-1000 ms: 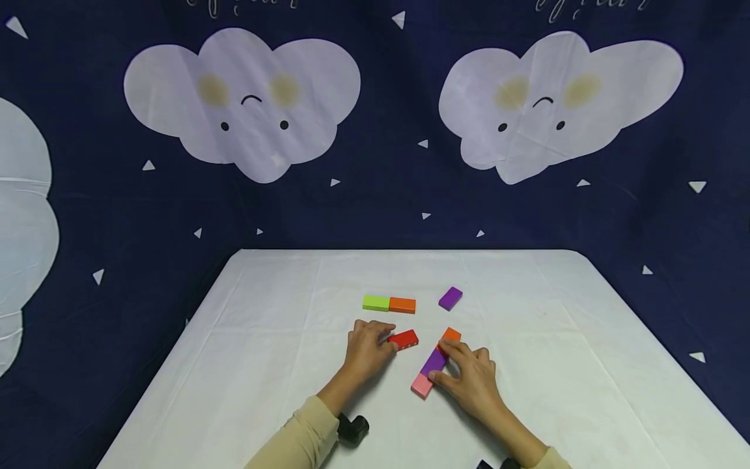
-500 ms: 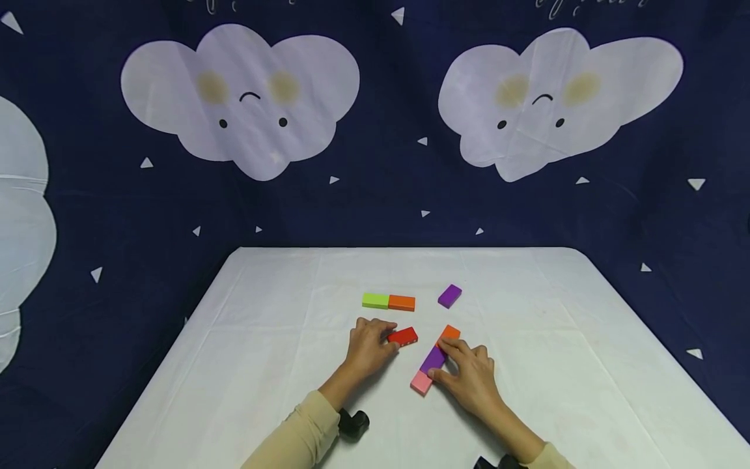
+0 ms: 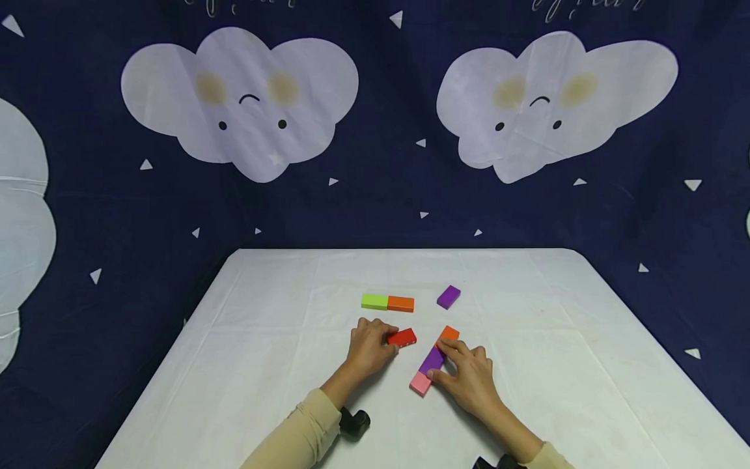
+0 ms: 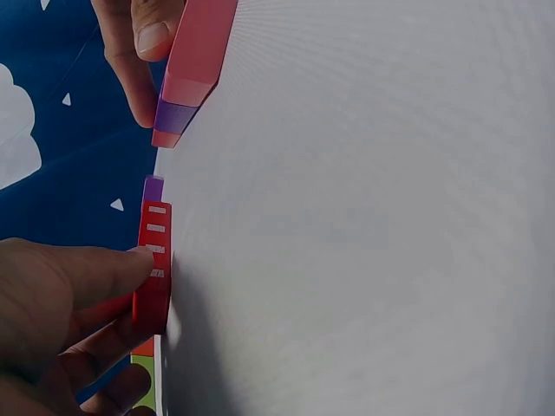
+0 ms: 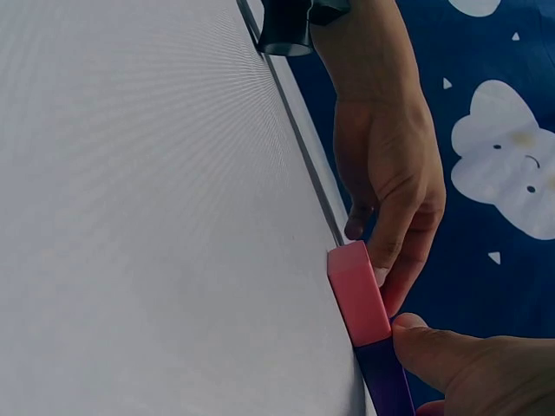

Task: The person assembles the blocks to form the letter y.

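Red block (image 3: 402, 337), pinched at its left end between thumb and finger of left hand (image 3: 370, 348); fingers drawn in to the block's thickness. Purple block (image 3: 432, 360), middle of a row of three, against right hand (image 3: 471, 378): thumb and fingertip set apart along its right side; cannot tell whether pinched or merely touched. Pink block (image 3: 420, 383) at the row's near end, orange-red block (image 3: 450, 333) at its far end.

Bearing of red block: left of the row, apart from it; long axis slanted shallowly, free end rightward and slightly away from the body. Long axis of row: steeper, near left to far right. Nearer to red block, left hand; nearer to row, right hand.

Beyond left hand: green block (image 3: 374, 301) and orange block (image 3: 401, 304), end to end, touching, laid crosswise. Beyond the row's far end: loose purple block (image 3: 448, 297), slanted.

Underneath: white tabletop (image 3: 281, 391). Behind: dark blue backdrop (image 3: 375, 225) with pale clouds (image 3: 319, 85).

Markings: pale rectangles (image 4: 156, 229) along red block, left wrist view, unreadable; cropped script (image 3: 212, 6) at backdrop's upper edge, illegible. Brands: none legible.
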`<state>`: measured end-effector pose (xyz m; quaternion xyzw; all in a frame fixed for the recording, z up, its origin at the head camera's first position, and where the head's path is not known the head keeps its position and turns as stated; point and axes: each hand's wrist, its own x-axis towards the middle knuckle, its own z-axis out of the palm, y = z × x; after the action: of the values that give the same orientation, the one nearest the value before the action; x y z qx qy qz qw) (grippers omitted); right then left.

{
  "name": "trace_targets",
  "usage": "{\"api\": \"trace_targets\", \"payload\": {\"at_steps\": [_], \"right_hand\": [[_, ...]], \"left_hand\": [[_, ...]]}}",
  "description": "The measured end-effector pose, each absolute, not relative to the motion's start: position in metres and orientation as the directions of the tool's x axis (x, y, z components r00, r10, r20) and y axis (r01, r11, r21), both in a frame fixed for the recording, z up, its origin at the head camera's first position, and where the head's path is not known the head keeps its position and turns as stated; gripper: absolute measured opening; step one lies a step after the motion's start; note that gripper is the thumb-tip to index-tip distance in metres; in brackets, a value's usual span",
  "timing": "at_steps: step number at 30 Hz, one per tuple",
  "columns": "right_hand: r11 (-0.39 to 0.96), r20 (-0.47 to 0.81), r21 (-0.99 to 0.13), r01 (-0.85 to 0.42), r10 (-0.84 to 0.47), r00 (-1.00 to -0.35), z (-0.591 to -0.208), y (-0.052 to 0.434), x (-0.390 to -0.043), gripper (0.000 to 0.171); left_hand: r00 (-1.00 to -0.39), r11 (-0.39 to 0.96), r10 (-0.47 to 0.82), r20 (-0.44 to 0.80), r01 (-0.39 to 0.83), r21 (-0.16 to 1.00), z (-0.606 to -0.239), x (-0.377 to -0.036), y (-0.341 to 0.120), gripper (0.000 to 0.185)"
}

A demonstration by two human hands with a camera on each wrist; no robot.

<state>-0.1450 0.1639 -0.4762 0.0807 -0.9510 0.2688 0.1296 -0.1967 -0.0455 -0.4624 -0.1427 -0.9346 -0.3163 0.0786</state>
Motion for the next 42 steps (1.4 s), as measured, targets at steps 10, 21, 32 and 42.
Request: {"api": "trace_targets", "payload": {"at_steps": [10,21,32,42], "right_hand": [[0.843,0.281,-0.49,-0.223,-0.089,-0.956,-0.478,0.164,-0.145,0.062],[0.84,0.284,-0.493,-0.225,-0.09,-0.955,-0.479,0.164,-0.143,0.061],[0.837,0.332,-0.487,-0.25,-0.088,-0.939,-0.48,0.163,-0.143,0.061],[0.835,0.307,-0.496,-0.239,-0.089,-0.947,-0.48,0.165,-0.144,0.062]], "left_hand": [[-0.944,0.755,0.207,0.256,0.321,0.572,-0.462,-0.196,-0.055,0.026],[-0.921,0.692,0.312,0.233,0.389,0.608,-0.461,-0.193,-0.068,0.029],[-0.887,0.614,0.425,0.18,0.429,0.663,-0.461,-0.191,-0.083,0.029],[-0.843,0.565,0.522,0.131,0.457,0.687,-0.46,-0.189,-0.086,0.031]]}}
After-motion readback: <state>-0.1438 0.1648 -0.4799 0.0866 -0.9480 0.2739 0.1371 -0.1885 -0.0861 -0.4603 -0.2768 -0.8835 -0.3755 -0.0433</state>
